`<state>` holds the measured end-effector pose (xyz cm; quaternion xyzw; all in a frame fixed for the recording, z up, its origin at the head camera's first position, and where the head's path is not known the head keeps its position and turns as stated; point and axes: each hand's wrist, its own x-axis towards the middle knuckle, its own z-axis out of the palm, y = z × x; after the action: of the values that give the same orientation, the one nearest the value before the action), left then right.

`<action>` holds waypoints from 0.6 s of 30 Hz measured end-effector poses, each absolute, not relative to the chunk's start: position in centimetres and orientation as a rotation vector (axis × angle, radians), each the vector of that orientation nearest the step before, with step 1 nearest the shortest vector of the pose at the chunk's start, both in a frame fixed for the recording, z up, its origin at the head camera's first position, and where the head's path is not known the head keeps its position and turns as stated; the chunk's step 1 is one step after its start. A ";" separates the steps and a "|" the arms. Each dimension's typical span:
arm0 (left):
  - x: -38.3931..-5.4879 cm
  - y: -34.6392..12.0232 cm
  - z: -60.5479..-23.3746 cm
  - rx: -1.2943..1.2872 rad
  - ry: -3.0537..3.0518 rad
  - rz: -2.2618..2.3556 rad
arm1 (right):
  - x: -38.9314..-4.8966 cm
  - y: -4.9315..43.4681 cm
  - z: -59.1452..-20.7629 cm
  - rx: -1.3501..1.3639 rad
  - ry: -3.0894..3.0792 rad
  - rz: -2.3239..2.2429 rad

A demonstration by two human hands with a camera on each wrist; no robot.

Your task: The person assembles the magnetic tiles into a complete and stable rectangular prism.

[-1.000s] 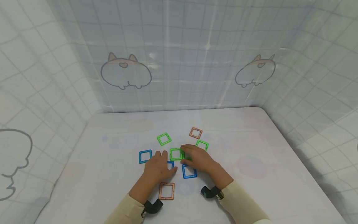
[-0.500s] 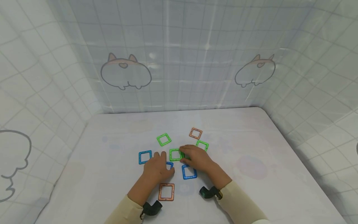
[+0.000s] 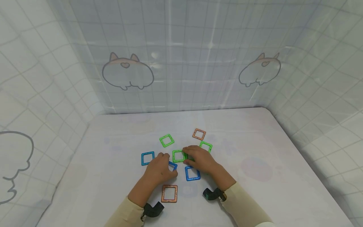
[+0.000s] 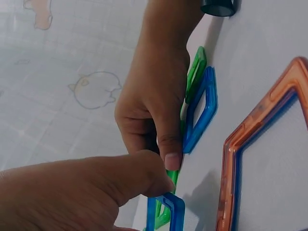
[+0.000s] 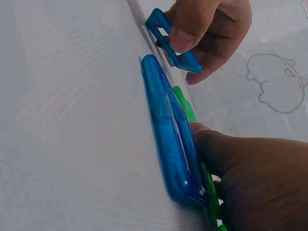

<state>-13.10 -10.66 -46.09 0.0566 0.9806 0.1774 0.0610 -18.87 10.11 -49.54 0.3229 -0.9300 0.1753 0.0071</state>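
My left hand (image 3: pixel 157 170) pinches a blue square magnetic tile (image 5: pixel 186 65) between thumb and fingers, tilted up off the table. My right hand (image 3: pixel 201 159) grips a green square magnetic tile (image 3: pixel 186 156), mostly covered by its fingers. Directly left of that one, edge to edge in the head view, lies another green tile (image 3: pixel 174 156). A second blue tile (image 3: pixel 193 179) lies flat just below the right hand. Beside the left hand's knuckles is a lighter blue tile (image 3: pixel 142 159).
Beyond the hands lie a green tile (image 3: pixel 166 145), an orange tile (image 3: pixel 199 138) and one more green tile (image 3: pixel 210 148). A larger-looking orange tile (image 3: pixel 169 200) lies near the left wrist. Grid-patterned curtains (image 3: pixel 184 94) stand around the white table (image 3: pixel 241 135).
My left fingers have curled in more, and the blue tile under them has turned and come up at an angle. The right hand has stayed almost still on the green tile.
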 end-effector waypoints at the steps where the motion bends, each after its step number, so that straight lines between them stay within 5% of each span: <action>1: -13.1 -10.6 -46.1 0.172 2.965 0.547 | -18.9 10.1 -49.6 1.010 -2.907 0.551; 18: -13.9 -11.0 -46.9 0.243 2.994 0.909 | -18.7 10.3 -50.1 1.006 -2.885 0.609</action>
<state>-13.94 -11.04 -46.94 0.0773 0.9540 0.2898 0.0018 -18.74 10.26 -50.09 0.3229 -0.9259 0.1956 0.0130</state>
